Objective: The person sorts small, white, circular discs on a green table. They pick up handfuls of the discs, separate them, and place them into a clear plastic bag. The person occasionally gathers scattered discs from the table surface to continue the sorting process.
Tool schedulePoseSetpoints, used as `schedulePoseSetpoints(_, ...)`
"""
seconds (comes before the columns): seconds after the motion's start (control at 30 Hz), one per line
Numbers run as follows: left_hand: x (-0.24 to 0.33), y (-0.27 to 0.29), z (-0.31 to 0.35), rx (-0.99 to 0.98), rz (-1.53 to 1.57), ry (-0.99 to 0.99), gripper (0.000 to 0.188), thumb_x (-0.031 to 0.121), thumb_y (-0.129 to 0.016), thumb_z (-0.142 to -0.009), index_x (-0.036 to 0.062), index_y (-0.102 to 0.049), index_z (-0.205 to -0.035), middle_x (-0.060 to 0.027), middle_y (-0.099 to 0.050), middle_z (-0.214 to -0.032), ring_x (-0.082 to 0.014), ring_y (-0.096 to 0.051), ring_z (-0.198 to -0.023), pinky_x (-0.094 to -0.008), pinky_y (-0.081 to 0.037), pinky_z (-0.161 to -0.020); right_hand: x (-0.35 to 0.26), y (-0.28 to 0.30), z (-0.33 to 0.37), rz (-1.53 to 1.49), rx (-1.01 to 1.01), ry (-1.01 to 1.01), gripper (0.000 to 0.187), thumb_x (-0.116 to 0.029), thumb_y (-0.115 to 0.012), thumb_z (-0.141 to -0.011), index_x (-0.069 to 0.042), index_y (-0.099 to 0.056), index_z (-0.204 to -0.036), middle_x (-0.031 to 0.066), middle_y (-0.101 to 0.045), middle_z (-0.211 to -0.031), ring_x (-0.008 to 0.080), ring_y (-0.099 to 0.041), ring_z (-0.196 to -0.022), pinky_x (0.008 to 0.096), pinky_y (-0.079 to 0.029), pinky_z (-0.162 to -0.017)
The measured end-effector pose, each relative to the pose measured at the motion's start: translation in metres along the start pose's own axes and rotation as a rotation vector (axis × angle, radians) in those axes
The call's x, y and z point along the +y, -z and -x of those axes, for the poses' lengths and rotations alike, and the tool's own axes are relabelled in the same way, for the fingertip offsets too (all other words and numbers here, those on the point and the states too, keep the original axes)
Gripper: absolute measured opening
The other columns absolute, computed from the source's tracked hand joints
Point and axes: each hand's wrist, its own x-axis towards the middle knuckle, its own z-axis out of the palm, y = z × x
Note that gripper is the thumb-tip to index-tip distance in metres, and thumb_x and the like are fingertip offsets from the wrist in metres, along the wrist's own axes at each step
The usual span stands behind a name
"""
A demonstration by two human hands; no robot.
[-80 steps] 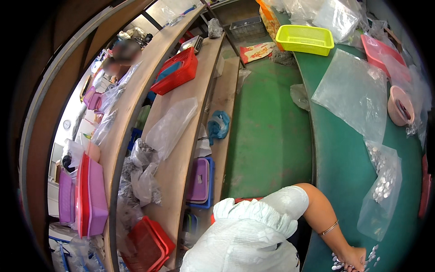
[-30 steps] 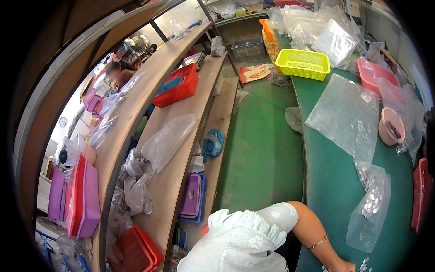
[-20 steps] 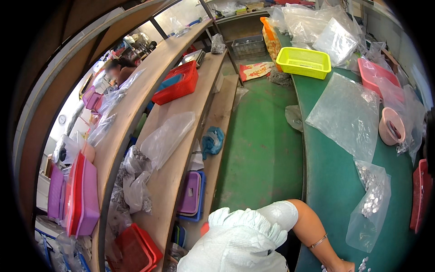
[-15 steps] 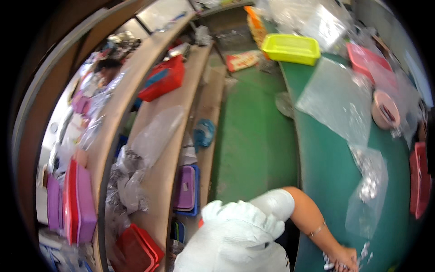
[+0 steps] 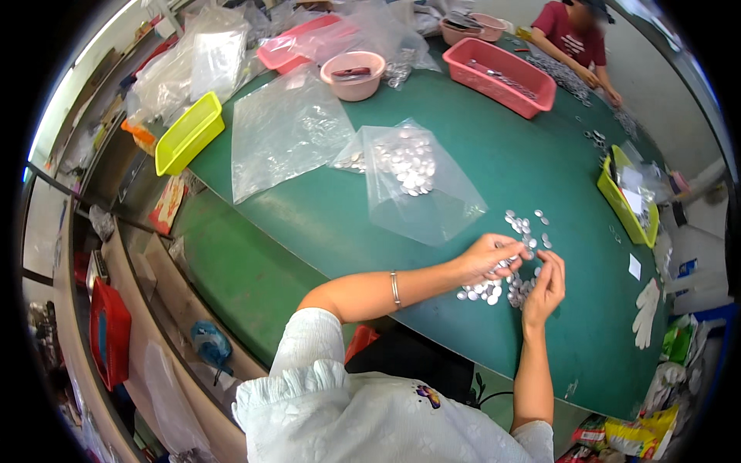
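Note:
Over a loose scatter of small silver discs [image 5: 480, 292] on the green table, both my hands work close together. My left hand [image 5: 488, 261] is closed, with silver discs showing under and between its fingers. Just to its right, my right hand [image 5: 546, 287] has its fingers curled and thumb drawn in; anything in its grasp is hidden. More discs lie beyond the fingertips. Ahead and to the left, a clear plastic bag [image 5: 421, 208] lies flat with a heap of silver discs [image 5: 409, 160] in its far part.
A larger clear bag [image 5: 285, 135], a yellow basket [image 5: 189, 135] and a pink bowl [image 5: 353, 81] are at the far left. A pink tray [image 5: 502, 77] stands farther back, near another person [image 5: 571, 38]. At right are a yellow-green basket [image 5: 629, 197] and white glove [image 5: 647, 315].
The view has swung from the shelves on the left round to the table. Both hands and the scattered discs now show; before, only one hand was at the lower right edge.

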Motion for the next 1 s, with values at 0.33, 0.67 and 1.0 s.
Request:
schedulePoseSetpoints(0.33,0.028,-0.036,0.069,0.619,0.129,-0.349,0.022,0.017,-0.053,-0.091,0.0019,-0.053,-0.106,-0.0010,-0.048,-0.076,-0.0057,-0.040,-0.056,-0.0172,-0.025,-0.039,-0.008,-0.002,0.008,-0.018,-0.127,0.154,0.012,0.003,-0.055,-0.081,0.002,-0.062,-0.090,0.0122,-0.058,-0.088,0.0260,-0.054,-0.083,0.0326,-0.044,-0.072)
schedulePoseSetpoints(0.67,0.124,0.072,0.023,0.828,0.268,-0.616,0.027,0.026,-0.041,-0.090,0.0047,-0.057,-0.092,-0.0121,-0.064,-0.087,-0.0269,-0.061,-0.070,-0.0428,-0.052,-0.060,0.001,-0.006,0.009,-0.011,-0.209,0.199,0.009,0.000,-0.059,-0.077,-0.001,-0.062,-0.086,0.0100,-0.056,-0.084,0.0267,-0.053,-0.081,0.0359,-0.043,-0.075)
schedulePoseSetpoints(1.0,0.032,-0.016,0.078,0.551,-0.943,-0.638,0.037,0.000,-0.052,-0.085,-0.0031,-0.048,-0.122,-0.0126,-0.051,-0.122,-0.0204,-0.048,-0.116,-0.0330,-0.040,-0.096,-0.001,0.000,0.028,0.256,-0.645,0.333,0.065,-0.047,-0.066,-0.075,-0.004,-0.050,-0.121,0.0194,-0.043,-0.124,0.0371,-0.039,-0.118,0.0490,-0.028,-0.100)
